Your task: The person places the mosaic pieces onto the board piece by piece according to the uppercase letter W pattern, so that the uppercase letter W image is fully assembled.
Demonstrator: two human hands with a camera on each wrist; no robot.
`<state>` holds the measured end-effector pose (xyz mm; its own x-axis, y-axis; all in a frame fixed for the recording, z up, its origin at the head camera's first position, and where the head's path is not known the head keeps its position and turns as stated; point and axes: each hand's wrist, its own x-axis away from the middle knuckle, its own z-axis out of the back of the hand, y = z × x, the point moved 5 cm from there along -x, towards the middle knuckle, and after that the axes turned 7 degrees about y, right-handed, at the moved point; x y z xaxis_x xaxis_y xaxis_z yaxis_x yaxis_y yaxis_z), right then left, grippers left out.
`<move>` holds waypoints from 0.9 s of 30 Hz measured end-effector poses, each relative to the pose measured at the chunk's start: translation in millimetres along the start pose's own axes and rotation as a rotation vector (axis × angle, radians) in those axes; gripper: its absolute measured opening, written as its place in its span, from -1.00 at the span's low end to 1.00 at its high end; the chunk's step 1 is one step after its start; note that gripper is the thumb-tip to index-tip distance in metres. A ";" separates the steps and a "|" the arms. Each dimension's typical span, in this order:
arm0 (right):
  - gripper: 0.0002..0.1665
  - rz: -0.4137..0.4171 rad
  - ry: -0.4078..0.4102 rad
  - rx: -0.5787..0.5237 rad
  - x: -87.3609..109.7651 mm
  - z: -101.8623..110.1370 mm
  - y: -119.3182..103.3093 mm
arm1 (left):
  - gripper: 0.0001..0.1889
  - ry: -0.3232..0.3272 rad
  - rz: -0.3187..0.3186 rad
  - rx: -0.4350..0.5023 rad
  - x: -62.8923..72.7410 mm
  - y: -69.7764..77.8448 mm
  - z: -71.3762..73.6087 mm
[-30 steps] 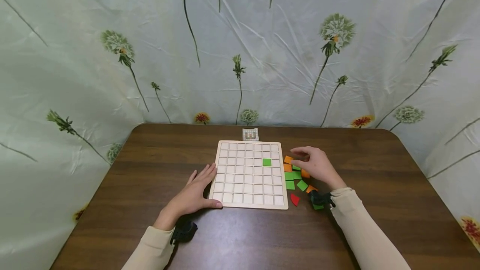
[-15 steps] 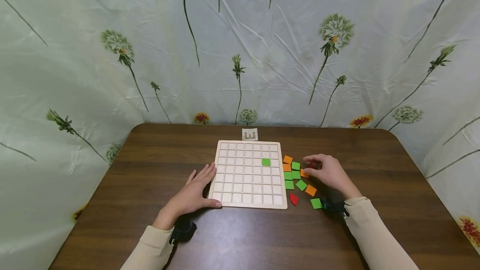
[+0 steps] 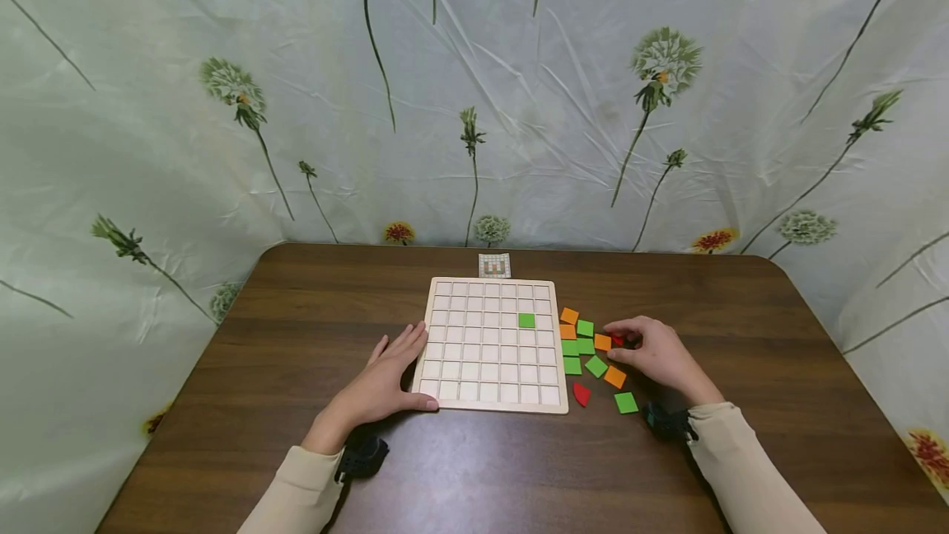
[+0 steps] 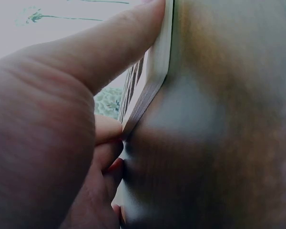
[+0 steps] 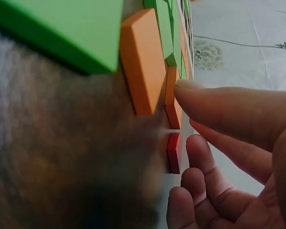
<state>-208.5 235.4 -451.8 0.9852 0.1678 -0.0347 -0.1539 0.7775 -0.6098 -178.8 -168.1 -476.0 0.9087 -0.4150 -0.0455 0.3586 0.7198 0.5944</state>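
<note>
My left hand (image 3: 385,377) rests against the left side of a pale wooden grid board (image 3: 489,351), its thumb at the front-left corner. In the left wrist view the thumb lies along the board's edge (image 4: 155,78). One green square tile (image 3: 526,320) sits in a cell near the board's upper right. Right of the board, my right hand (image 3: 658,354) hovers low with bent, parted fingers. Its thumb tip is at an orange tile (image 5: 172,100), seemingly touching it. A red piece (image 5: 174,152) lies beside that tile, partly hidden by the hand in the head view.
Several loose green and orange tiles (image 3: 596,366) lie along the board's right side. A red rounded piece (image 3: 582,394) and a green tile (image 3: 626,403) lie nearer the front. A small patterned card (image 3: 494,265) lies behind the board. A flowered curtain (image 3: 474,89) hangs behind the table.
My right hand has drawn back rightward and toward me from the upper tiles to the orange tile and red piece, uncovering several tiles. The left hand and board stay put.
</note>
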 end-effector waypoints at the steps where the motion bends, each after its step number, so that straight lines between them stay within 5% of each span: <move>1: -0.57 0.002 -0.007 0.001 -0.2 -0.3 0.0 | 0.20 -0.002 0.003 0.003 0.0 -0.3 0.0; 27: -0.70 0.004 0.018 0.041 -1.0 -1.5 -3.1 | 0.18 0.004 0.002 0.009 0.1 0.4 -0.3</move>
<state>-208.9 231.9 -451.0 0.9858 0.1600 -0.0517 -0.1603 0.8012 -0.5765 -178.5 -167.7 -476.1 0.9102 -0.4114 -0.0480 0.3551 0.7156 0.6015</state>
